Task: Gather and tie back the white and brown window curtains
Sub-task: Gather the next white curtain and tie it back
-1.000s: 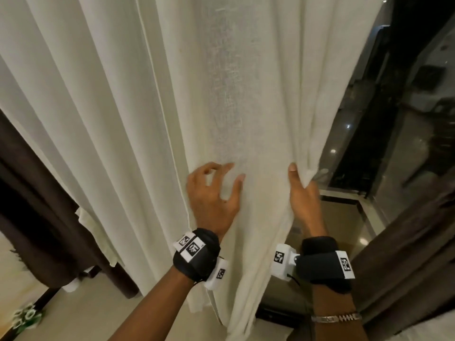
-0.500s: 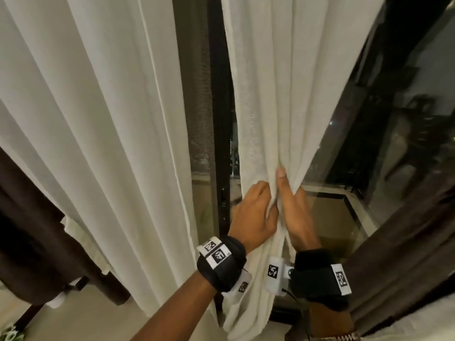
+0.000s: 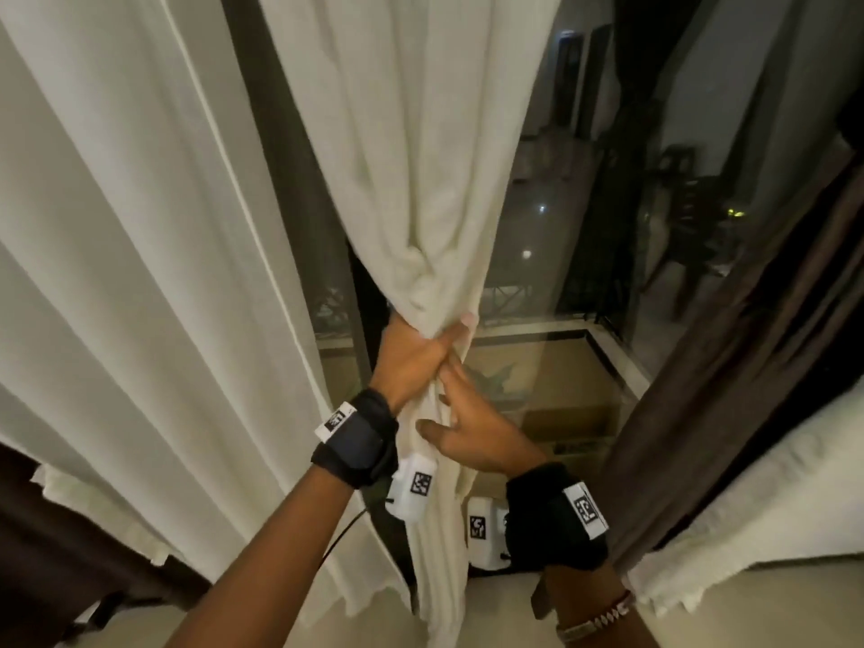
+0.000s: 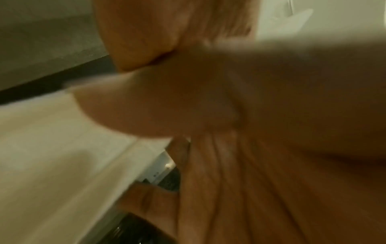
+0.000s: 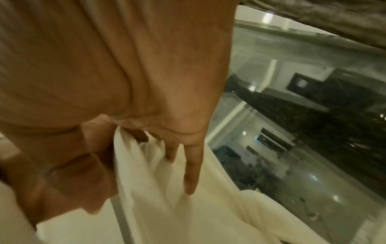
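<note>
The right-hand white curtain (image 3: 421, 180) is bunched into a narrow bundle in front of the dark window. My left hand (image 3: 416, 357) grips the bundle, fingers and thumb wrapped round it. Just below, my right hand (image 3: 467, 423) lies against the bundle with straight fingers (image 5: 192, 173) and the thumb spread across the cloth (image 5: 167, 206). Another white curtain (image 3: 140, 273) hangs loose on the left. Brown curtains hang at the far right (image 3: 748, 367) and lower left (image 3: 56, 530). The left wrist view is blurred, showing only palm and pale fabric.
A dark window frame post (image 3: 290, 180) stands between the two white panels. Window glass (image 3: 584, 226) with night reflections fills the right side. A second white panel (image 3: 748, 507) hangs outside the right brown curtain. Pale floor (image 3: 514, 610) lies below.
My left hand swept right across the white curtain, bunching it and uncovering the window. It now wraps the bundle, and my right hand has dropped from the curtain's edge to just below it.
</note>
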Available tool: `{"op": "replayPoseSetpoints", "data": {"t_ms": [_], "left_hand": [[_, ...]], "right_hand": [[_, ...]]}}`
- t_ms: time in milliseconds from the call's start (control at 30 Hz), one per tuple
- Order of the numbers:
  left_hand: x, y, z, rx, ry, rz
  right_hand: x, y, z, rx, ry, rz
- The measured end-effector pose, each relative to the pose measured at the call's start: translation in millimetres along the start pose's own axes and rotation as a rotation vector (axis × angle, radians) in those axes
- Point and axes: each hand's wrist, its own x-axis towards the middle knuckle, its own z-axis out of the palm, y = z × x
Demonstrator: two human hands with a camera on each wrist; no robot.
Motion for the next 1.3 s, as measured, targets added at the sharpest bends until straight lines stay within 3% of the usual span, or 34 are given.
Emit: {"op": "replayPoseSetpoints", "data": {"t_ms": [33,100,200,267,333,400,467,567,633,700,767,967,1100,1200,1300], "left_hand": [[4,-2,-3,-0.039,0.018,-0.025],[6,-5,-11,-0.045,-0.023,-0.050],[-2,-11,-13,-0.095,-0.104,-0.105],[-7,-12,-11,-0.156,-0.126,-0.142],[-10,-19,-8,-0.179,-0.137,-0.186],[-16,-27,-1,-0.165,-0.141,-0.217],[-23,-42,4,-0.093,-0.136,-0.239],[-33,-64,8,-0.004,-0.127,-0.242],[-39,-72,10,0.019,-0.106,-0.231],[-40,-76,13,0.045,-0.092,-0.243],[-40,-79,14,0.089,-0.087,-0.242],[-40,-86,1,0.083,-0.122,-0.270],[-49,-86,-6,-0.045,-0.246,-0.380],[-53,-92,-6,-0.075,-0.343,-0.390],[-53,-92,-6,-0.017,-0.386,-0.363]], "right_hand": [[-5,7,-5,0.147,0.019,-0.015],[-12,25,-18,0.284,0.196,0.030],[-23,57,-33,0.154,0.447,0.222],[-25,73,-32,0.152,0.385,0.313],[-24,83,-20,0.171,0.146,0.402],[-26,96,-6,0.153,0.023,0.436],[-30,108,5,0.193,0.123,0.408],[-37,122,13,0.314,0.467,0.415],[-40,125,19,0.375,0.390,0.443],[-40,125,26,0.279,0.196,0.439],[-41,127,29,0.160,0.127,0.385],[-49,131,-21,0.058,0.088,0.348],[-27,133,-64,-0.221,0.188,0.373],[2,114,-66,-0.267,0.205,0.307],[25,96,-46,-0.131,0.167,0.262]]}}
